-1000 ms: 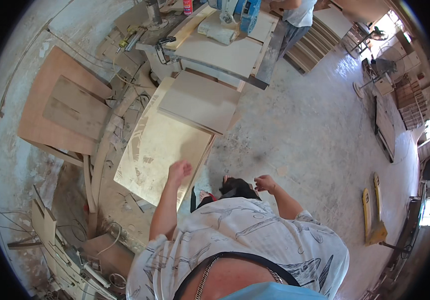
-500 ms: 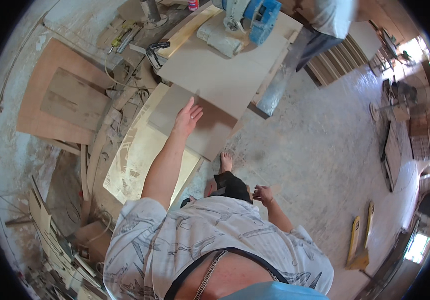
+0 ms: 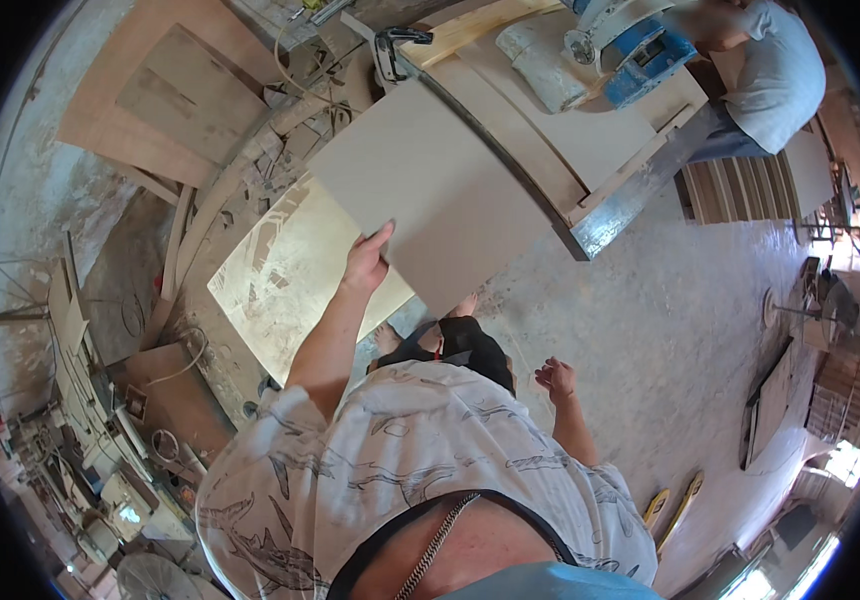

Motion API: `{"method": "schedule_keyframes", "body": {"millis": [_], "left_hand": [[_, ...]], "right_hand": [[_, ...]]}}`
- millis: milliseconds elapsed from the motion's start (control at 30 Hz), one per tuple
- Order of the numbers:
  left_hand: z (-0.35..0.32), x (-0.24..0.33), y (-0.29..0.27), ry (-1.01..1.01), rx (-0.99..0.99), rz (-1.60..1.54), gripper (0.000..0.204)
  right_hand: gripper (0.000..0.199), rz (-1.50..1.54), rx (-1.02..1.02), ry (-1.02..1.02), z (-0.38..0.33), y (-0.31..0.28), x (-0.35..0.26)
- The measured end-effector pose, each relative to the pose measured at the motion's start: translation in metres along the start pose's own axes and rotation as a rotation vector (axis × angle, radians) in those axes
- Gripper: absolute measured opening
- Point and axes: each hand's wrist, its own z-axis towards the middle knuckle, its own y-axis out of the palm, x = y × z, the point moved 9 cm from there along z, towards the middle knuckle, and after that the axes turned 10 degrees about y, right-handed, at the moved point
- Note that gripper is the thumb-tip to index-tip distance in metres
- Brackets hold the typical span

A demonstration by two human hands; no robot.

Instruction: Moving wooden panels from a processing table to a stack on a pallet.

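Note:
My left hand (image 3: 366, 262) is closed on the near left edge of a flat grey-beige board (image 3: 450, 200), its thumb on top and its other fingers mostly hidden. The board's far side lies close to the dark front edge of a saw table (image 3: 495, 145). Partly under the board is a pale yellow panel (image 3: 275, 285) with brown smears. My right hand (image 3: 555, 379) hangs low at my right side over the floor, its fingers loosely bent and apart, with nothing seen in it.
A blue and grey saw machine (image 3: 640, 60) stands on the table, with a person (image 3: 775, 75) in a light shirt beside it. A black clamp (image 3: 390, 52) grips the table's left end. Stacked boards (image 3: 740, 190) stand right; curved wood panels (image 3: 170, 90) lean left. A yellow pallet jack (image 3: 680, 510) is at lower right.
My left hand has gone from reaching open over the boards to gripping one board's edge. That board has come off the saw table toward me. The other person has bent toward the saw.

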Motion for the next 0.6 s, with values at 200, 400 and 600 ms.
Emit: {"method": "schedule_keyframes", "body": {"millis": [200, 400, 600], "left_hand": [[0.022, -0.063, -0.109, -0.078, 0.113, 0.076, 0.033], [0.023, -0.009, -0.079, -0.362, -0.010, 1.326, 0.044], [0.050, -0.030, 0.049, -0.213, -0.197, 0.598, 0.047]], "right_hand": [[0.033, -0.206, -0.154, 0.045, -0.028, 0.055, 0.028], [0.029, -0.142, -0.088, -0.077, -0.043, 0.054, 0.023], [0.024, -0.054, 0.015, -0.017, -0.039, 0.012, 0.031]]}}
